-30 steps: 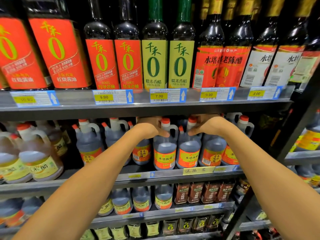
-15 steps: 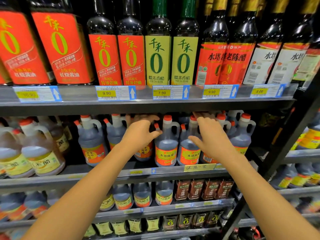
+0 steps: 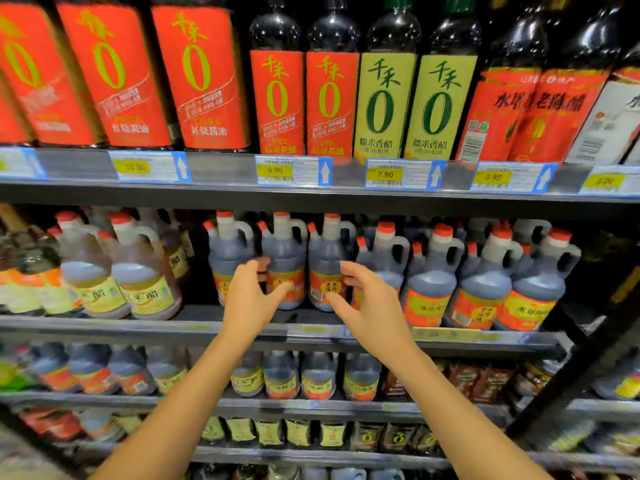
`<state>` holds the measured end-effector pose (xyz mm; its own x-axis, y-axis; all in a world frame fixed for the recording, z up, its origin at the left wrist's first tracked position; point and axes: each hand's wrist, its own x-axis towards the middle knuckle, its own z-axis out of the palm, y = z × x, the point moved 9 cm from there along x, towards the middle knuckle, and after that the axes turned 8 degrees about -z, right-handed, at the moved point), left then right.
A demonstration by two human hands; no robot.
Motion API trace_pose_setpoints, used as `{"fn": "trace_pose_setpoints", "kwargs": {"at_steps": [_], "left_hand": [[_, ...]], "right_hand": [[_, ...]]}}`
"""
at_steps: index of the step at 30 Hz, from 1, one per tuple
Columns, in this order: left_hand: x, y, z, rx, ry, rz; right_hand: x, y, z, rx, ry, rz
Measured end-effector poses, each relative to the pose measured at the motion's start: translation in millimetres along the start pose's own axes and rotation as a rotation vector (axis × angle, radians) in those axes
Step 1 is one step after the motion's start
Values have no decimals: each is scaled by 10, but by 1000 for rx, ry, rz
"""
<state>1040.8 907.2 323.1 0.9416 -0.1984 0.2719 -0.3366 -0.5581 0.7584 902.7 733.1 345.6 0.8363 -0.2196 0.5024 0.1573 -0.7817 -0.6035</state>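
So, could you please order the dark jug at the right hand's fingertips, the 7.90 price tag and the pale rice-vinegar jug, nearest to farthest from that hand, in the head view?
1. Dark jug, just behind the fingertips of the right hand.
2. 7.90 price tag, shelf edge above.
3. Pale rice-vinegar jug, far left.
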Motion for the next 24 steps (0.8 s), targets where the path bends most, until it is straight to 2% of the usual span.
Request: {"fn": "trace_pose_setpoints", "kwargs": {"at_steps": [5,10,14,24], "left_hand": [[41,-186,60,-39,-37,-67],[99,-252,104,-106,18,-112],[117,-228,112,-75,81,-86],[196,-222,228,4,77,-92]], "right_hand": [[151,183,281,51,17,154],[270,180,308,27,73,183],[396,237,340,30,64,258],[527,305,416,206,56,394]]}}
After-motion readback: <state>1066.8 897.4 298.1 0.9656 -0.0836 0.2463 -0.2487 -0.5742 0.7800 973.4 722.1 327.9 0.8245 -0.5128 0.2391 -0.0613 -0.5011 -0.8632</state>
